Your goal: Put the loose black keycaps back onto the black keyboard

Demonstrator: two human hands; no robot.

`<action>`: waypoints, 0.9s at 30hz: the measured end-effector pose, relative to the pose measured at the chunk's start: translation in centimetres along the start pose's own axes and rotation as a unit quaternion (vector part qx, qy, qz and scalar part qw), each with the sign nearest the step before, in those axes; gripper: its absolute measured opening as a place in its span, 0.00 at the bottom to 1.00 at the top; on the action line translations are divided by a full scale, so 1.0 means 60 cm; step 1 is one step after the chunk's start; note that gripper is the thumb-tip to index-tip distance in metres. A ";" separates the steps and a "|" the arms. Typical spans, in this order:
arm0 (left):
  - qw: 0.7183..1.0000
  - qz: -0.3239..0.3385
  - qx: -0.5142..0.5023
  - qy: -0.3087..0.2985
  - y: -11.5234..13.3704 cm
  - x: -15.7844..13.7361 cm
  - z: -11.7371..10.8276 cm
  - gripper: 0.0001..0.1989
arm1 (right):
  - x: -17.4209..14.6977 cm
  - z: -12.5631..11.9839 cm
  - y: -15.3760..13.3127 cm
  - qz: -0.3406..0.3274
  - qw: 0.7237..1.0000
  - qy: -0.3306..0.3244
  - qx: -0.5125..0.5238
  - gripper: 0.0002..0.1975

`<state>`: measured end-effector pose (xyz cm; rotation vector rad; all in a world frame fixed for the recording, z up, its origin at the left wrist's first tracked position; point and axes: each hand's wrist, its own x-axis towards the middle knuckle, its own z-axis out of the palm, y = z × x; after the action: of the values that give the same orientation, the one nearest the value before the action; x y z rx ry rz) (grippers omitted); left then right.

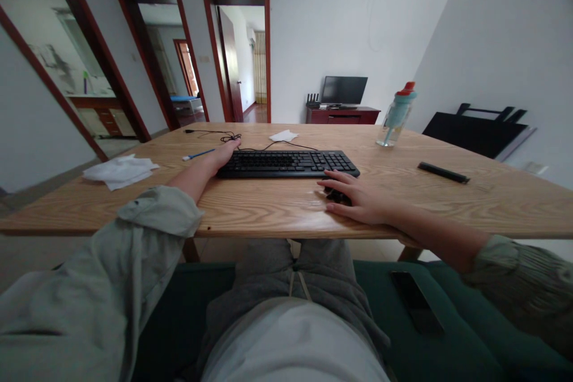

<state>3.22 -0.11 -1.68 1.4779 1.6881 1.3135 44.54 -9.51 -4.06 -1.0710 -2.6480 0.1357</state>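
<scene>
A black keyboard (286, 163) lies flat on the wooden table in front of me. My left hand (224, 153) grips its left end, fingers close together along that side. A thin black cable (230, 136) lies coiled just beyond those fingertips. Near the keyboard's right front corner, my right hand (358, 194) rests low on the tabletop. Its fingers and thumb close around what looks like a black computer mouse (336, 196), mostly covered by the hand. The upper fingers of this hand reach the keyboard's front edge.
White tissues (120, 171) and a blue-and-white brush (197, 155) lie left; another tissue (283, 135) lies behind the keyboard. A bottle (397, 114) and a dark stick-like object (443, 172) are right. The table (264, 206) ends before my lap. A phone (416, 302) lies on the seat.
</scene>
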 end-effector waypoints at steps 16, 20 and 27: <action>0.993 -0.057 -0.083 0.061 -0.005 0.002 0.010 0.20 | 0.044 0.013 -0.030 -0.015 0.998 -0.019 0.051 0.36; 0.991 -0.067 -0.107 0.052 -0.005 0.000 0.011 0.19 | 0.054 0.016 -0.055 -0.043 0.995 -0.055 0.064 0.33; 0.993 -0.037 -0.110 0.030 0.005 -0.001 0.045 0.18 | 0.108 0.039 -0.124 -0.160 0.984 -0.015 0.071 0.26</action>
<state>5.69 0.66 -2.46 1.2479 1.5619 1.4651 34.43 -10.34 -3.46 -0.5947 -2.7455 0.2708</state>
